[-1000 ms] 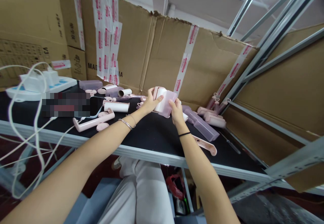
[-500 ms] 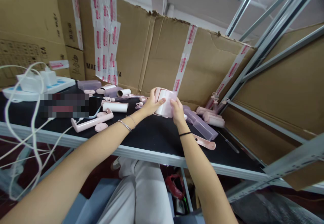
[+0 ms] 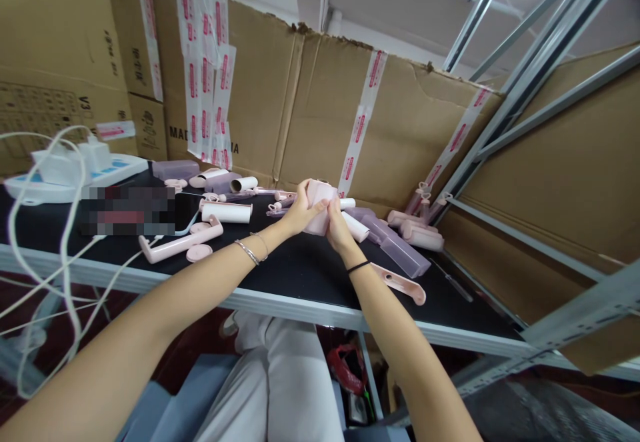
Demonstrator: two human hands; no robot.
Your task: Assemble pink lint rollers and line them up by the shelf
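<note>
Both my hands are together above the far middle of the black table (image 3: 300, 269). They grip a pale pink lint roller (image 3: 320, 192) from its two sides. My left hand (image 3: 302, 214) is closed around its left side, thumb across the front. My right hand (image 3: 338, 223) closes on the right side, and its fingers partly hide the lower end. Just right of my right hand lie a white roll (image 3: 356, 227) and translucent purple covers (image 3: 400, 249). A pink handle (image 3: 403, 285) rests beside my right forearm.
On the left are a white power strip (image 3: 115, 170) with cables, a phone (image 3: 187, 212), a pink L-shaped handle (image 3: 183, 241) and a white roll (image 3: 227, 213). Pink rollers (image 3: 423, 235) and a thin tool (image 3: 457, 285) lie right. Cardboard (image 3: 300, 109) walls the back.
The lint roller has turned in my hands: its white face with a translucent piece showed before, a pale pink side shows now. My right hand has shifted left and slightly down.
</note>
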